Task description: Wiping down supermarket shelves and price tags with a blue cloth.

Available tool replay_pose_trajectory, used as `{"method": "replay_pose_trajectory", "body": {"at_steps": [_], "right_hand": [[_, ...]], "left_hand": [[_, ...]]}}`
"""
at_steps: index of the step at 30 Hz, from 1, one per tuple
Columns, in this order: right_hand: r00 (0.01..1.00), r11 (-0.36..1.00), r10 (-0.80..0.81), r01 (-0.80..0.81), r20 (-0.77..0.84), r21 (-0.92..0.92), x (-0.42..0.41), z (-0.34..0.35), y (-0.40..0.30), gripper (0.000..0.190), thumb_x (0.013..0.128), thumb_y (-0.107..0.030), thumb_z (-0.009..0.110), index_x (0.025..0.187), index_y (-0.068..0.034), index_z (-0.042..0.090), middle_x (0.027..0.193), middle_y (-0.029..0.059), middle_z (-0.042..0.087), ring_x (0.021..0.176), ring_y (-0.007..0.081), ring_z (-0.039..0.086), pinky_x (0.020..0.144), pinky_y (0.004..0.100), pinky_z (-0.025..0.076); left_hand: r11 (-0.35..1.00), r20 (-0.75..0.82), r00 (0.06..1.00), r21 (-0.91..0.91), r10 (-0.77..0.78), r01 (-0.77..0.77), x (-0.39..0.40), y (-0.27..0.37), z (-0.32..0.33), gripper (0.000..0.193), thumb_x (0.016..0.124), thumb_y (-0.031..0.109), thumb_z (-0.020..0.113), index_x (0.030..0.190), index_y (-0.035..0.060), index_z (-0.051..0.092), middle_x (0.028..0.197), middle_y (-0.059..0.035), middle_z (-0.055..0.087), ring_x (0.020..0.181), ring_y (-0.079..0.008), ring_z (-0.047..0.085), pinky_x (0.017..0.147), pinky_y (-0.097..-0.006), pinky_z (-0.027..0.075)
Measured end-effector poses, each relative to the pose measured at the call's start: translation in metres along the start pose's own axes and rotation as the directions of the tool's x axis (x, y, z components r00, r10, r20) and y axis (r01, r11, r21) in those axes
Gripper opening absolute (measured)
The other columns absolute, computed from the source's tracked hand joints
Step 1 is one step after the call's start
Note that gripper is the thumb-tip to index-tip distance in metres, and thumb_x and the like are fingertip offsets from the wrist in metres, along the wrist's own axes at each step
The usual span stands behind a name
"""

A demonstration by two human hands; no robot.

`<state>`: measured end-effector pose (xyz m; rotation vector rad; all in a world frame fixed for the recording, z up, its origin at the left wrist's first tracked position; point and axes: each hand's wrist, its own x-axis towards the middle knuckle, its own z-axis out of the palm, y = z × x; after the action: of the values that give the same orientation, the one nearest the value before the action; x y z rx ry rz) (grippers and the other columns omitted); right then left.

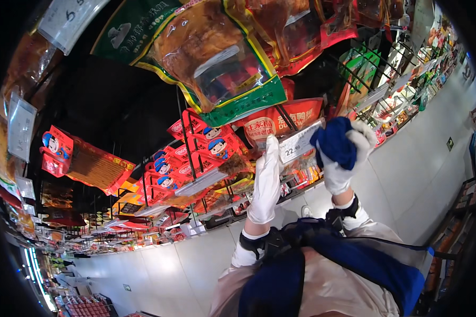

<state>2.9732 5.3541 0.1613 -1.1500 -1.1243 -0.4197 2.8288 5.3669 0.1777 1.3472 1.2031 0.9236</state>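
Observation:
My left hand [265, 184], in a white glove, points upward with its fingers together at the left edge of a price tag [299, 143] in a clear holder. Whether the fingers pinch that edge is hidden. A bunched dark blue cloth [336, 142] is gripped in my right hand [341, 174], also white-gloved, at the tag's right end. Behind the tag hangs a red food pouch [279, 121] bearing writing. Above both hands, a large green and yellow vacuum pack of brown cooked meat [210, 55] hangs out from the rack.
Red snack packs with a cartoon face [206, 150] hang on black wire hooks to the left, above a clear label strip [201, 182]. Another snack pack [89, 160] hangs farther left. Green pouches [363, 67] hang at right. Tiled floor [412, 158] runs alongside the racks; a shelf [448, 230] borders the right.

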Motion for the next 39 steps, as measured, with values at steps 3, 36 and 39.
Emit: {"method": "replay_pose_trajectory", "body": {"at_steps": [3,36,39], "right_hand": [[0.979,0.966,-0.197,0.185,0.053,0.181,-0.006,0.003,-0.015,0.037,0.06,-0.014,0.072,0.09,-0.009,0.052,0.097,0.0098,0.047,0.087,0.0229,0.049,0.074,0.0318,0.041],[0.371,-0.012,0.213,-0.924,0.904,0.382,-0.046,0.026,0.003,0.024,0.087,-0.013,0.038,0.11,-0.006,0.042,0.088,0.0072,0.052,0.068,0.0118,0.053,0.051,0.0214,0.044],[0.26,-0.316,-0.016,-0.917,0.965,0.242,-0.037,0.024,-0.002,0.027,0.084,-0.01,0.038,0.11,-0.004,0.044,0.101,0.0096,0.051,0.084,0.017,0.053,0.067,0.0266,0.046]], "left_hand": [[0.957,-0.003,0.975,0.194,0.22,-0.216,0.0,-0.027,0.0,0.036,0.092,0.011,0.033,0.125,-0.0023,0.036,0.105,-0.0063,0.05,0.095,-0.0093,0.046,0.08,-0.0216,0.038],[0.773,-0.078,0.809,0.362,0.583,-0.522,-0.008,0.024,0.006,0.026,0.081,-0.002,0.042,0.101,0.0041,0.057,0.109,-0.0091,0.053,0.103,-0.0199,0.046,0.089,-0.0285,0.035],[0.566,0.022,0.739,0.629,0.673,-0.534,-0.01,0.034,0.006,0.031,0.079,-0.003,0.043,0.104,0.0074,0.057,0.107,-0.0059,0.055,0.102,-0.0211,0.043,0.092,-0.0305,0.031]]}}
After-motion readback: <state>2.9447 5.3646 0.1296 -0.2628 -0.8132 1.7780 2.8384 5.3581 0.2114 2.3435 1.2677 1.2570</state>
